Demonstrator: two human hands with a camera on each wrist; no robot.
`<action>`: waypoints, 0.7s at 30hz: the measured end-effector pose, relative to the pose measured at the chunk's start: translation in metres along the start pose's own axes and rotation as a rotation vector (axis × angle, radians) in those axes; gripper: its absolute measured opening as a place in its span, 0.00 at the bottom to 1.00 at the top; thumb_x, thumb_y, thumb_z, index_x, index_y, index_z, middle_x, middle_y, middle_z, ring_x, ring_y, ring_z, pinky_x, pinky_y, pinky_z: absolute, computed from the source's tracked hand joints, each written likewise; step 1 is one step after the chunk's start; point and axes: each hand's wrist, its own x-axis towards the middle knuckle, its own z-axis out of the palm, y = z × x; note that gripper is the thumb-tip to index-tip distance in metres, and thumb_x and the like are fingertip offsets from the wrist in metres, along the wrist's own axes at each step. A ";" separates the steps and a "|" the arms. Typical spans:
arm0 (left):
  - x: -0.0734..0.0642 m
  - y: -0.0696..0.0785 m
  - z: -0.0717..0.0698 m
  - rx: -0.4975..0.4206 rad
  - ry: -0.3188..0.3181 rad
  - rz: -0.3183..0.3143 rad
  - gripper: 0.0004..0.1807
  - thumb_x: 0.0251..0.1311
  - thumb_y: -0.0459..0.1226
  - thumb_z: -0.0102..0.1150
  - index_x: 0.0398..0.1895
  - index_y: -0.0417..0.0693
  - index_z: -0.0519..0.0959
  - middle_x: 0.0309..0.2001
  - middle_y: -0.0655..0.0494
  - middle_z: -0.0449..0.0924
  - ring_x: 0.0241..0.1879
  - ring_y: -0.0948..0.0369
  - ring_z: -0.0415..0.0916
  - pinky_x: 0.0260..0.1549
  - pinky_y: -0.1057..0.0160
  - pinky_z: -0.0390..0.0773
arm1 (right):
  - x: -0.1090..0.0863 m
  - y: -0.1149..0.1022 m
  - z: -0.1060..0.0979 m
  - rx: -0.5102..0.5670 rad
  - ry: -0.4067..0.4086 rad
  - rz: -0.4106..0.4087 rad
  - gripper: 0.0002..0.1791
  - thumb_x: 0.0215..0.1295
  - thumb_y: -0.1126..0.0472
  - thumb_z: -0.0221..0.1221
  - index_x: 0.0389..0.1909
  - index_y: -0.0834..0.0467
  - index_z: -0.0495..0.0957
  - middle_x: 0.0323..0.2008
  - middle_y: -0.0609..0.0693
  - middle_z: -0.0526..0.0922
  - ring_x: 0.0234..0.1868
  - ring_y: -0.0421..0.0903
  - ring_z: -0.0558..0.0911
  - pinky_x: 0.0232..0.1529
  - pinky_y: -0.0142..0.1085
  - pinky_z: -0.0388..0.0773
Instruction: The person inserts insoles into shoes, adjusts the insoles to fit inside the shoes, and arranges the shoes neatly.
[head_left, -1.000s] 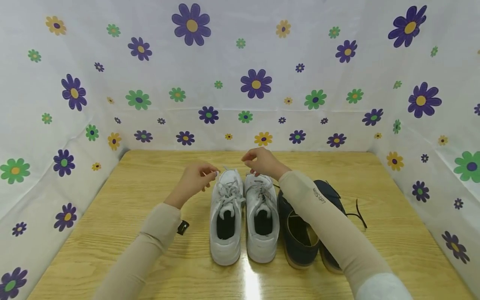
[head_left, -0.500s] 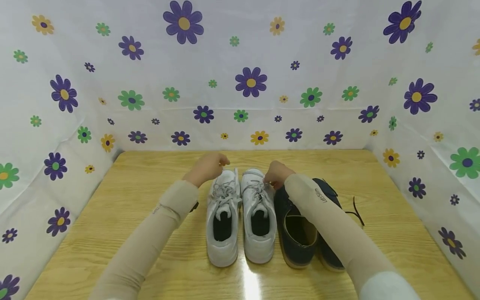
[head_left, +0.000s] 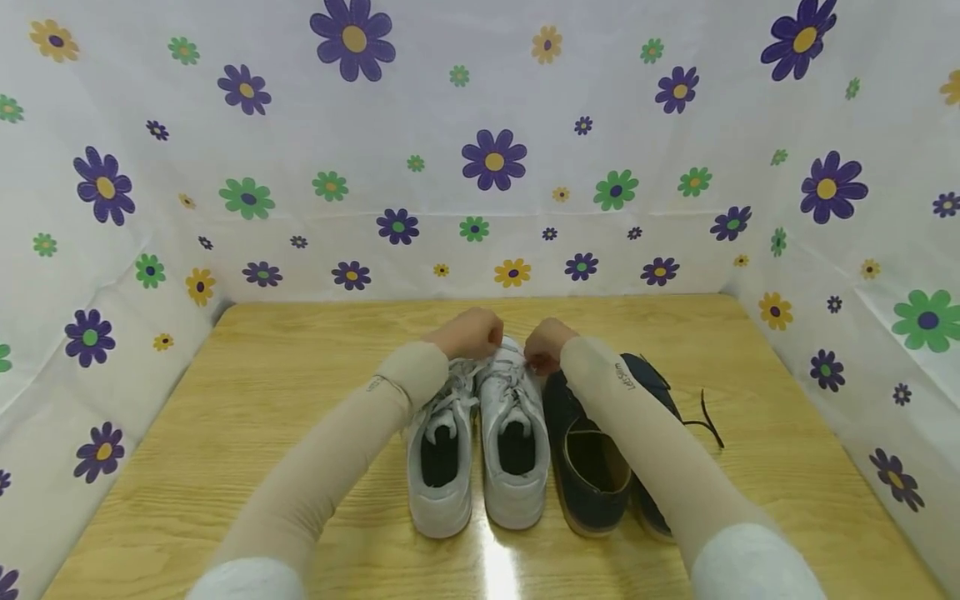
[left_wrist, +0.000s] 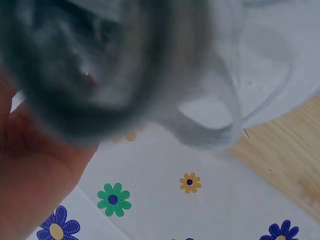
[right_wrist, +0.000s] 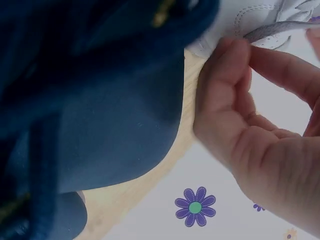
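Observation:
Two white lace-up shoes stand side by side, a left white shoe (head_left: 441,500) and a right white shoe (head_left: 514,492). Over the toe area of the right one, my left hand (head_left: 474,332) is bent downward; its fingertips are hidden from the head view, and I cannot tell whether it holds anything. At that shoe's right side, my right hand (head_left: 550,343) pinches a grey shoelace (right_wrist: 280,30) between thumb and forefinger. The lace runs toward a fingertip of the left hand at the right wrist view's edge. Blurred loops cover much of the left wrist view.
Beside the right white shoe stands a navy shoe (head_left: 592,500), with a second navy shoe (head_left: 647,375) partly under my right forearm. A loose dark lace (head_left: 711,421) lies on the wooden table (head_left: 300,367). Flower-printed cloth (head_left: 420,100) walls the back and sides.
My left hand has moved right, from beside the left white shoe's toe to over the right one. My right hand has come down to the right shoe's side and pinches the shoelace.

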 end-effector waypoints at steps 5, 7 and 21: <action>-0.007 -0.003 0.001 -0.105 -0.094 -0.075 0.04 0.65 0.31 0.51 0.39 0.42 0.75 0.35 0.51 0.78 0.32 0.58 0.74 0.33 0.60 0.74 | -0.008 0.000 -0.012 0.335 -0.010 -0.003 0.10 0.61 0.67 0.50 0.41 0.68 0.75 0.38 0.58 0.80 0.24 0.44 0.74 0.29 0.33 0.77; -0.008 -0.005 0.004 -0.110 -0.104 -0.113 0.08 0.68 0.31 0.49 0.47 0.40 0.74 0.38 0.48 0.78 0.34 0.57 0.75 0.34 0.59 0.74 | -0.010 -0.004 -0.016 0.544 -0.021 -0.007 0.11 0.63 0.68 0.49 0.44 0.69 0.72 0.43 0.60 0.79 0.26 0.44 0.75 0.30 0.33 0.77; -0.006 -0.010 0.008 -0.041 0.017 -0.103 0.03 0.62 0.29 0.56 0.35 0.38 0.79 0.34 0.47 0.79 0.34 0.54 0.75 0.36 0.57 0.75 | -0.021 -0.028 -0.017 0.728 0.073 -0.446 0.19 0.72 0.67 0.49 0.62 0.64 0.73 0.60 0.57 0.74 0.48 0.50 0.79 0.54 0.39 0.74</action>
